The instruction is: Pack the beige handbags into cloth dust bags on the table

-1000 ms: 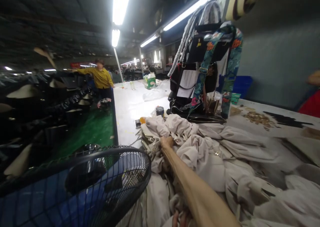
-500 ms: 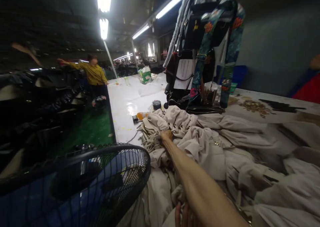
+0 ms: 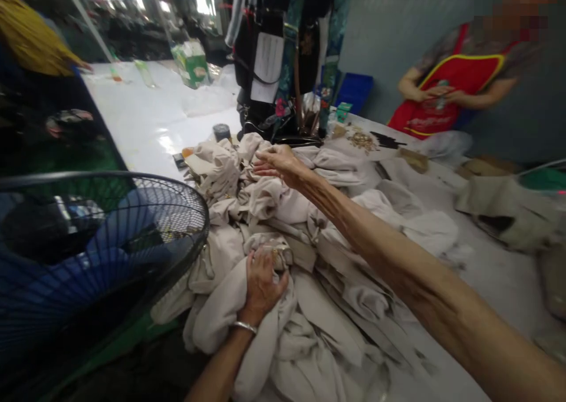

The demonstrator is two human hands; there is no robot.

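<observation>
Beige cloth bags lie in a crumpled heap in front of me, some with small gold-coloured fittings. My left hand, with a silver bangle at its wrist, is on a nearer beige cloth bag. Its fingers curl over the bunched cloth beside a gold-coloured fitting, the thumb on the other side. Farther off, my right hand is over the back of the heap, fingers stretched out and holding nothing. Whether its fingertips touch the cloth, I cannot tell.
A black fan guard stands close at left. Behind the heap are hanging bags and straps, a dark round tin and a green box. A co-worker in a red apron stands beyond small metal parts.
My right hand has let go of the cloth at the heap's back left and opened. My left hand shows more fully on the nearer bag. The view has turned right and down.
</observation>
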